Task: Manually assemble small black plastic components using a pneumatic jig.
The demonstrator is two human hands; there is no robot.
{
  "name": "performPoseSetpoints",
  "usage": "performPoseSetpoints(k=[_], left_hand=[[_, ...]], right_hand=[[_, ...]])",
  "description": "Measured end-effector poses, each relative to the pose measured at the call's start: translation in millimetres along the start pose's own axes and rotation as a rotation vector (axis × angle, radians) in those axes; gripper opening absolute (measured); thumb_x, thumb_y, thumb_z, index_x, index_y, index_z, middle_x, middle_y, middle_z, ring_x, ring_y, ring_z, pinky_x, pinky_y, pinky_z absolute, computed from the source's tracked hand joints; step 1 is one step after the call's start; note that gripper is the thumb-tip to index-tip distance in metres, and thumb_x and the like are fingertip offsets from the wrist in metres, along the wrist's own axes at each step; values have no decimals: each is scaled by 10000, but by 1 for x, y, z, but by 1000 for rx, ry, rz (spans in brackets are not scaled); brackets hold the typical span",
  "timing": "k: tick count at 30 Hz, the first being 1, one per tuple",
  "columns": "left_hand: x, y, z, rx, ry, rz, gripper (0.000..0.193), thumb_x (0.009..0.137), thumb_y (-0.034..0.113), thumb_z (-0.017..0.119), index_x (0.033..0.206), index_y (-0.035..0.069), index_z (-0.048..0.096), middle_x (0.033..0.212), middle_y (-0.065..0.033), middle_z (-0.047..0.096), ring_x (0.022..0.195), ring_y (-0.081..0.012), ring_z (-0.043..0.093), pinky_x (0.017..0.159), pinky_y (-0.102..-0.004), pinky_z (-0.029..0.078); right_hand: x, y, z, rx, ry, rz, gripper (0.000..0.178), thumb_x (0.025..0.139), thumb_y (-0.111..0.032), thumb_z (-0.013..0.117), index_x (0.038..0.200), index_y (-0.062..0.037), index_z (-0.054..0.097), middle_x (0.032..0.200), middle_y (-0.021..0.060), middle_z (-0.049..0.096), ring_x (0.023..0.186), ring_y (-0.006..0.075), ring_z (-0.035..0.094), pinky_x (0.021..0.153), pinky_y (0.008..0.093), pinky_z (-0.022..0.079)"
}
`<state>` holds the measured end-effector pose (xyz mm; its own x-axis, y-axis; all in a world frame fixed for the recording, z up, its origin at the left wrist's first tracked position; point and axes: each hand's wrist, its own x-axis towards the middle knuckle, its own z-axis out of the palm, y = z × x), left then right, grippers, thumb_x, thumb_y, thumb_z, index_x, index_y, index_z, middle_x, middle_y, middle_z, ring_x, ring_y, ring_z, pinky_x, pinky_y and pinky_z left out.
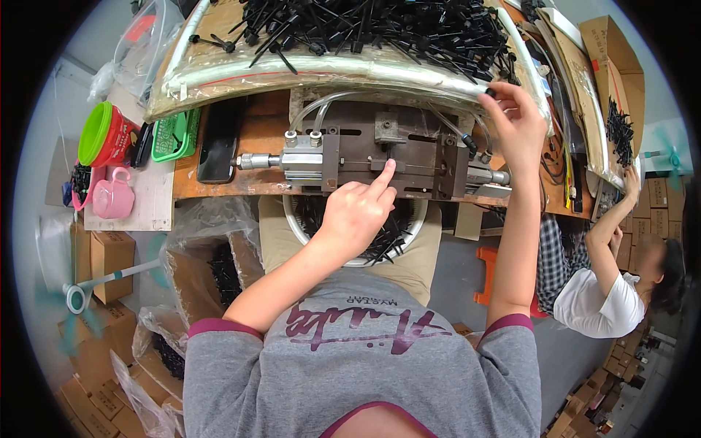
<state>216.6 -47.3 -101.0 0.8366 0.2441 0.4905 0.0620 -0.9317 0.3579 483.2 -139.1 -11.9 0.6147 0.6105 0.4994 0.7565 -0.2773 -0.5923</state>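
Observation:
My left hand (355, 217) is over the front of a dark metal fixture (358, 150). Its index finger stretches out and its tip meets the small slot at the fixture's middle; the other fingers curl loosely, and nothing shows in them. To the right, my right hand (518, 120) is raised by the padded rim of the tray, thumb and fingertips pinched together on a small black plastic part (491, 93). Most of that part is hidden by the fingers. A heap of black plastic parts (358, 29) with thin stems and round heads fills the tray behind the fixture.
Air cylinders (302, 162) with clear hoses flank the fixture. A white-rimmed basin (298, 225) of black parts sits on my lap. Left are a phone (220, 139), a green basket (182, 131), a red tub (117, 139) and a pink cup (113, 197). A co-worker (602, 296) sits right.

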Motion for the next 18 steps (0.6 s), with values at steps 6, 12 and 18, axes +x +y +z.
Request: performPoseSetpoints(k=[6, 12, 18], left_hand=[[-3, 0, -4, 59, -82, -46, 266, 738, 192, 828, 944, 89, 695, 1321, -107, 661, 627, -241, 677, 613, -335, 559], [50, -10, -61, -165, 176, -62, 274, 792, 212, 834, 1010, 78, 737, 1018, -97, 750, 728, -227, 719, 649, -307, 576], [150, -61, -105, 136, 512, -165, 234, 822, 174, 789, 998, 25, 754, 983, -122, 655, 1000, -295, 592, 892, -416, 485]], right_hand=[[-62, -47, 11, 418, -92, 24, 222, 818, -29, 801, 1023, -11, 717, 947, 44, 676, 758, 84, 634, 621, 205, 497], [-120, -59, 25, 96, -125, -313, 255, 779, -14, 795, 1009, -7, 685, 1214, 153, 636, 970, 300, 687, 823, 372, 578], [-155, -53, 51, -92, -250, -379, 256, 771, -64, 769, 999, -25, 660, 1337, 153, 633, 816, 237, 701, 700, 343, 560]])
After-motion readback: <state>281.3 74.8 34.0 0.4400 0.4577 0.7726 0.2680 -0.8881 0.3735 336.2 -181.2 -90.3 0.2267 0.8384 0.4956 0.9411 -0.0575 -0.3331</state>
